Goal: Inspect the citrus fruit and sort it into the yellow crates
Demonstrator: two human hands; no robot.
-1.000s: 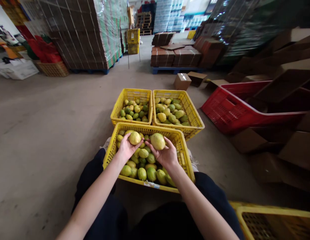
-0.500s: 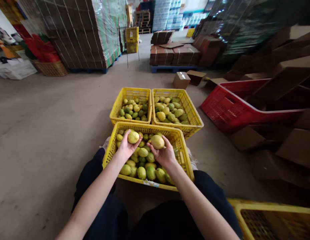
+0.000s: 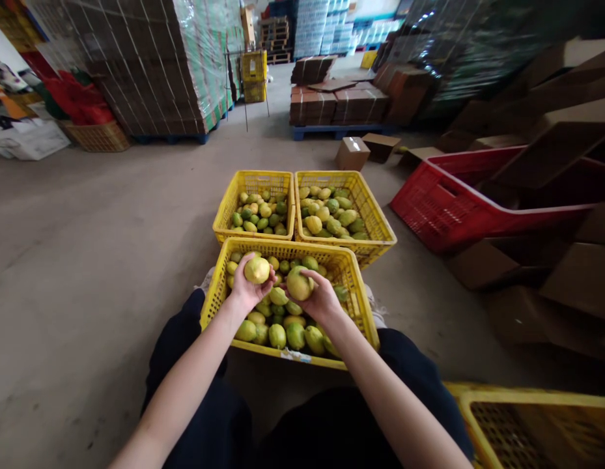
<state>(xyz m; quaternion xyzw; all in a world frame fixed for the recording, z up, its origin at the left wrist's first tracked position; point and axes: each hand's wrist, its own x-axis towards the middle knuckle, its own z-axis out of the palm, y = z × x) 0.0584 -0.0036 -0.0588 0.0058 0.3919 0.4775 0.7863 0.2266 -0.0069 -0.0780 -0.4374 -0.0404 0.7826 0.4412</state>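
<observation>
My left hand (image 3: 244,291) cups a yellow oval fruit (image 3: 257,270) above the near yellow crate (image 3: 366,329). Facing it, my right hand (image 3: 324,301) is closed around a greener, yellowish fruit (image 3: 298,285), its fingers curled over the top and right side. The two fruits are held apart, a small gap between them. Below both hands, the crate is filled with loose yellow and green fruit (image 3: 295,336) of similar shape; I cannot tell the exact kind. My forearms hide part of the load. This crate stands between my legs.
Beyond it stand two more yellow crates, left (image 3: 219,221) and right (image 3: 380,225), both holding such fruit. A red crate (image 3: 429,202) and cardboard boxes (image 3: 507,260) lie to the right. Another yellow crate (image 3: 541,400) sits at lower right. Wrapped pallet stacks (image 3: 150,71) rise behind.
My right hand has turned its fruit and brought it slightly left and down, showing a greener side. The fruit in my left hand has turned and shifted slightly left.
</observation>
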